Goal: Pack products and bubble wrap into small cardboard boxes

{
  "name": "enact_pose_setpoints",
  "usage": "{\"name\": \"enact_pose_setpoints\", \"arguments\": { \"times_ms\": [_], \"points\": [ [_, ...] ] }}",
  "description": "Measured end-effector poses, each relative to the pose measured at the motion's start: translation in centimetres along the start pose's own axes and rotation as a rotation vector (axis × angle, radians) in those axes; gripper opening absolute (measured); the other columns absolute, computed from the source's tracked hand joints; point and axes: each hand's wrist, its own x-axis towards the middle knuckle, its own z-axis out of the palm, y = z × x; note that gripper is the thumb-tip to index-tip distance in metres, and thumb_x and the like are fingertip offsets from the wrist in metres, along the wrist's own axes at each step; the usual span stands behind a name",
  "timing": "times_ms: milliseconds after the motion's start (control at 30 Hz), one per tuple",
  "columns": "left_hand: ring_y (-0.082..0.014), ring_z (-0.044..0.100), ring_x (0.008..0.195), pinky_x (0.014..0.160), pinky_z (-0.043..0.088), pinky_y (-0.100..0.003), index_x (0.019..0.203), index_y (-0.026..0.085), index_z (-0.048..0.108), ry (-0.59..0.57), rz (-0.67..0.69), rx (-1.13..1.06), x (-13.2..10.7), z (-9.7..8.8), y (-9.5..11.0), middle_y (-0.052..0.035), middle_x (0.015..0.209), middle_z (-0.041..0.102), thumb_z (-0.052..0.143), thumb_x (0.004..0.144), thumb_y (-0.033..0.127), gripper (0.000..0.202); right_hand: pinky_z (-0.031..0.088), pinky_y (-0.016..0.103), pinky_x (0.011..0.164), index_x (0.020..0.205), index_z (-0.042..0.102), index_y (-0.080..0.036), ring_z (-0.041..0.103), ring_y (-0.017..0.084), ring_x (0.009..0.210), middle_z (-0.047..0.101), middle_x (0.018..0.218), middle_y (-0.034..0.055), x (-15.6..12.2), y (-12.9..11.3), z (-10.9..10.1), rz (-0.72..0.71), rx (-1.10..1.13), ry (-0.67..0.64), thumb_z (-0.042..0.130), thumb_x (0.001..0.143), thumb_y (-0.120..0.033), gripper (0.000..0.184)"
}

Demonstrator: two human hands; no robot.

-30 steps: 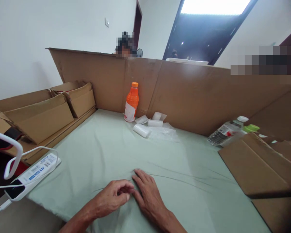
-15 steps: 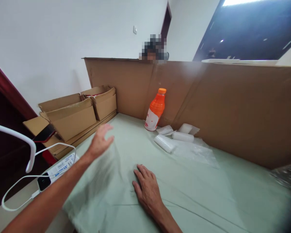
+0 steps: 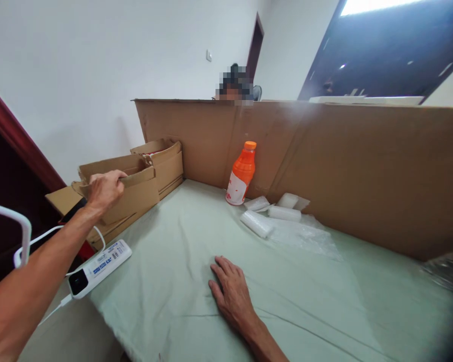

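My left hand (image 3: 106, 191) is at the near wall of an open cardboard box (image 3: 134, 193) at the left, its fingers hooked over the top edge; the fingertips are hidden inside the box. My right hand (image 3: 232, 291) lies palm down on the pale green cloth (image 3: 173, 281), fingers extended, holding nothing. An orange bottle (image 3: 241, 173) with an orange cap and a white label stands beyond it. Beside the bottle lie several rolled pieces of clear plastic wrap (image 3: 256, 223), with a loose sheet spread flat under them.
A tall cardboard panel (image 3: 343, 171) closes off the far side, and a person's head (image 3: 234, 85) shows above it. A second cardboard box (image 3: 168, 166) stands in the left corner. Left of the cloth are a white power bank (image 3: 101, 266) and a white cable. Crumpled clear plastic (image 3: 449, 269) lies at the far right.
My left hand has moved from above the cloth leftward onto the near box's edge. That box sits slightly farther right and at a changed angle. My right hand has stayed put.
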Motion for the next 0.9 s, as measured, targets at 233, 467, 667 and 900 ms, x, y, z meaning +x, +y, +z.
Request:
{"name": "enact_pose_setpoints", "arguments": {
  "times_ms": [233,467,667,900],
  "points": [
    [-0.0272,0.069,0.087,0.097,0.045,-0.046,0.089,0.021,0.071,-0.046,0.232,-0.102,-4.6,1.6,7.8,-0.0079,0.09,0.077,0.043,0.084,0.025,0.03,0.044,0.047,0.106,0.121,0.064,-0.017,0.056,0.028,0.127,0.057,0.141,0.0166,-0.4,0.5,0.6,0.157,0.361,0.269,0.054,0.087,-0.022,0.036],
    [-0.0231,0.068,0.089,0.09,0.05,-0.039,0.097,0.02,0.07,-0.15,0.548,-0.362,-8.4,2.5,17.0,-0.006,0.089,0.076,0.041,0.092,0.018,0.03,0.05,0.04,0.094,0.13,0.054,-0.015,0.061,0.025,0.112,0.056,0.137,0.0179,-0.4,3.8,-1.1,0.621,0.814,0.659,0.048,0.089,-0.041,0.049],
    [-0.0268,0.063,0.116,0.103,0.047,-0.049,0.11,0.024,0.067,0.083,0.565,-0.433,-13.6,0.9,19.6,-0.0081,0.111,0.073,0.051,0.086,0.006,0.034,0.054,0.036,0.081,0.11,0.066,-0.017,0.067,0.024,0.093,0.072,0.106,0.0104,-0.6,5.4,-2.3,0.596,0.95,0.622,0.045,0.09,-0.056,0.048],
    [-0.0221,0.069,0.1,0.094,0.053,-0.039,0.098,0.027,0.069,-0.118,0.456,-0.667,-21.2,3.9,19.0,-0.0041,0.095,0.074,0.057,0.083,0.008,0.027,0.051,0.034,0.086,0.1,0.07,-0.018,0.065,0.022,0.093,0.073,0.096,0.0056,-0.4,5.1,-2.4,0.534,0.964,0.618,0.051,0.089,-0.055,0.043]
  ]
}}
